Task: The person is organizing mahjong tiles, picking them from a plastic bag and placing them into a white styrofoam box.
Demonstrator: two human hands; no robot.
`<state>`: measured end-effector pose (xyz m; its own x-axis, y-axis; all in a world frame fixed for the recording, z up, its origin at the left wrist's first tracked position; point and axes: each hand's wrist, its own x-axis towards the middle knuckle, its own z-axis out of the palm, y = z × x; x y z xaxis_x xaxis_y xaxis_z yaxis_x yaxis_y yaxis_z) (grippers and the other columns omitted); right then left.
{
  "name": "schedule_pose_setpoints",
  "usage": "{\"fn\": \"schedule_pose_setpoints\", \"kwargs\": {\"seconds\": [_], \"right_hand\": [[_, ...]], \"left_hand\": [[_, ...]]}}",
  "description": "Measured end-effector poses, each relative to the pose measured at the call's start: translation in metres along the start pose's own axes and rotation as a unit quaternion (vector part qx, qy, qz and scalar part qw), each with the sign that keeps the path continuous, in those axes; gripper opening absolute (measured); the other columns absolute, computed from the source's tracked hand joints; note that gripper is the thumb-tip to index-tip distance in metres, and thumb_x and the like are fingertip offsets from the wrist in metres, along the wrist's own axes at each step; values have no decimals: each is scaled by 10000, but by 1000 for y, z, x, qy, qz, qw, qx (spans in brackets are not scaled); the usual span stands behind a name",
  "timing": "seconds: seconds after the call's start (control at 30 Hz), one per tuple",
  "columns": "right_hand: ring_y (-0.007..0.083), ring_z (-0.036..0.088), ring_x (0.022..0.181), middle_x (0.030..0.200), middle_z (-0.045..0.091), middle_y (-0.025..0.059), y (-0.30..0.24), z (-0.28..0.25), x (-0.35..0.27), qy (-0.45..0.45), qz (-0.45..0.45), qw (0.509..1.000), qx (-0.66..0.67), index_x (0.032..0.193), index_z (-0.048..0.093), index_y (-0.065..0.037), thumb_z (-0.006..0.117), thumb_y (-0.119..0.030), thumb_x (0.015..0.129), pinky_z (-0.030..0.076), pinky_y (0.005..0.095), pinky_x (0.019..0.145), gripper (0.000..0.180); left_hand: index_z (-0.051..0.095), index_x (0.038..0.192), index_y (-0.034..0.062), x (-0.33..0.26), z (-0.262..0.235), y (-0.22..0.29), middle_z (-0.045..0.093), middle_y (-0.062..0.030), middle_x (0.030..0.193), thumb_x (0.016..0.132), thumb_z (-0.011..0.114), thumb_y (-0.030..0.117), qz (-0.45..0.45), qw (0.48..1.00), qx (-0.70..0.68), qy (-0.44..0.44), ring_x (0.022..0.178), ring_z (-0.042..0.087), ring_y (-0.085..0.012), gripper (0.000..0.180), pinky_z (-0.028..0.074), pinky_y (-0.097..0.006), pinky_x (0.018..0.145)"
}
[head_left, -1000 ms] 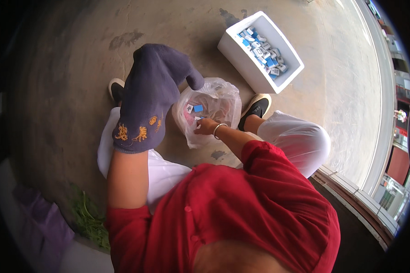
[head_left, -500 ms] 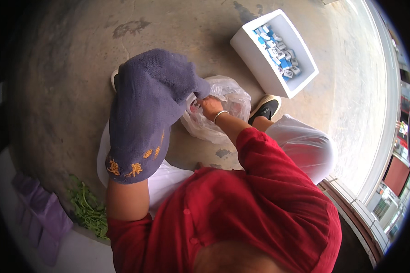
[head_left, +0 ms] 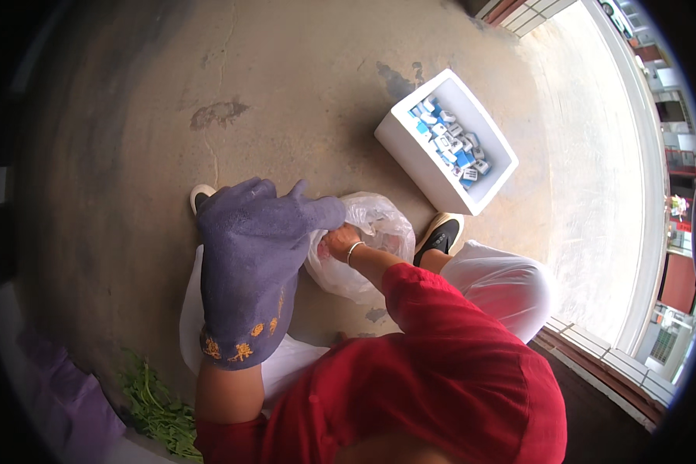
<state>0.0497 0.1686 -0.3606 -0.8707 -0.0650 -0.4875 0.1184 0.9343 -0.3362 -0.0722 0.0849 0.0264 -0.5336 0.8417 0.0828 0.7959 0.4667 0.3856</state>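
Observation:
A purple-grey towel (head_left: 251, 259) with orange lettering covers my left forearm and hand, so the fingers beneath are hidden. Its far right end touches the rim of a translucent plastic bag (head_left: 375, 213) that stands on the floor between my feet. Into the bag's opening reaches my right hand (head_left: 340, 241), a pale bangle at its wrist. The fingers bend down to the left, and their tips are lost behind the plastic. Something reddish shows faintly through the bag near them; its kind cannot be made out.
Beyond my right shoe (head_left: 439, 236) stands a white foam box (head_left: 425, 174) holding several small blue-and-white packs (head_left: 450, 143). Leafy greens (head_left: 158, 410) lie at the lower left beside a purple cloth (head_left: 73, 402). A tiled ledge (head_left: 595, 367) runs along the right.
The view has shifted, so the box, bag and hands all appear lower. My right hand stays at the bag's opening, and the towel still covers my left arm.

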Motion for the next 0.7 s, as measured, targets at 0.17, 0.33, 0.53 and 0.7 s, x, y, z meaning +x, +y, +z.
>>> {"fn": "schedule_pose_setpoints", "kwargs": {"seconds": [0.17, 0.33, 0.53, 0.7], "right_hand": [[331, 669, 921, 937, 695, 164, 11, -34, -23, -44, 60, 986, 146, 1023, 701, -123, 639, -318, 752, 531, 413, 808, 339], [326, 668, 869, 916, 694, 154, 10, -155, -69, -3, -21, 995, 93, 985, 686, -102, 660, -322, 758, 528, 412, 761, 318], [331, 628, 854, 885, 624, 132, -25, -317, -150, 336, -122, 931, 76, 968, 643, -41, 698, -258, 725, 529, 411, 729, 330], [327, 619, 860, 898, 592, 141, -29, -335, -200, 421, -130, 897, 30, 1004, 618, -18, 714, -198, 701, 523, 405, 737, 366]], "left_hand": [[654, 776, 135, 1, 8, 15, 579, 25, 719, 761, 636, 100, 39, 994, 106, -10, 772, 584, -184, 42, 449, -327, 764], [635, 783, 150, 8, 17, 27, 567, 44, 704, 776, 641, 147, 65, 969, 238, -25, 757, 584, -179, 10, 435, -341, 714], [597, 812, 143, 13, 52, -7, 559, 29, 684, 729, 702, 237, 61, 907, 417, -2, 763, 603, -231, 164, 438, -384, 669], [593, 904, 65, 22, 96, 15, 595, -116, 850, 621, 772, 249, -96, 863, -480, 123, 913, 593, -331, 383, 446, -407, 796]]}}
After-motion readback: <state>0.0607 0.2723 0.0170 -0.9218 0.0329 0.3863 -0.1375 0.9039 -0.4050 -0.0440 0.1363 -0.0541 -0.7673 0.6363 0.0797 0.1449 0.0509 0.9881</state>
